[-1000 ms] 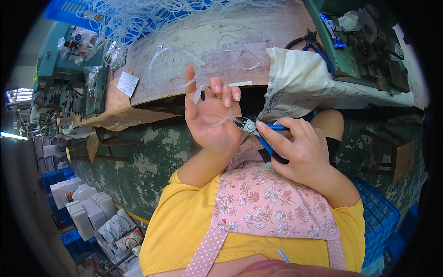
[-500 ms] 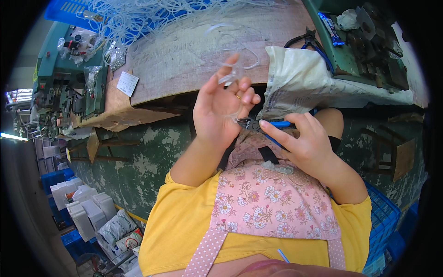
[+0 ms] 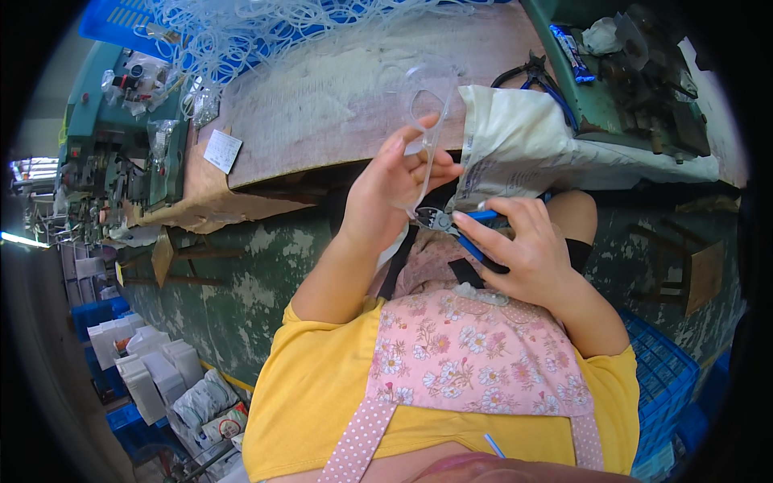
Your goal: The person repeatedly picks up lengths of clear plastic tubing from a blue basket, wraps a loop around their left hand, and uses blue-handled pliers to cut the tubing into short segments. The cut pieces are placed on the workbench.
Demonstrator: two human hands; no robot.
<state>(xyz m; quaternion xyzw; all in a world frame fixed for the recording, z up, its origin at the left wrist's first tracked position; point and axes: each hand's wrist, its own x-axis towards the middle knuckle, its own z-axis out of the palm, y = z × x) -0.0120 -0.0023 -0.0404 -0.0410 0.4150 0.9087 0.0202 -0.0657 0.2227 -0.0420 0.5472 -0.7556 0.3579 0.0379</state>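
My left hand [image 3: 378,189] is raised in front of me, its fingers closed round a clear plastic piece with rounded loops, like a glasses frame [image 3: 427,165]. The loops rise above the fingertips, over the table edge. In my right hand [image 3: 531,245] is a pair of blue-handled cutting pliers [image 3: 436,218], its handles spread. The dark metal jaws meet the lower end of the clear piece beside my left palm. Whether they bite into it is too small to tell. A small clump of clear scraps [image 3: 481,295] rests on the pink flowered apron [image 3: 483,354].
Beyond my hands is a wooden tabletop [image 3: 322,105] with a heap of clear plastic pieces [image 3: 233,36] in a blue crate [image 3: 113,20]. A white sack [image 3: 515,129] hangs over the table edge. Second pliers [image 3: 541,80] lie by a green machine [image 3: 644,88] at right.
The clear piece has turned more upright in my left hand, whose fingers have curled in further. In my right hand the pliers' handles have spread wider, with the jaws staying near the same spot.
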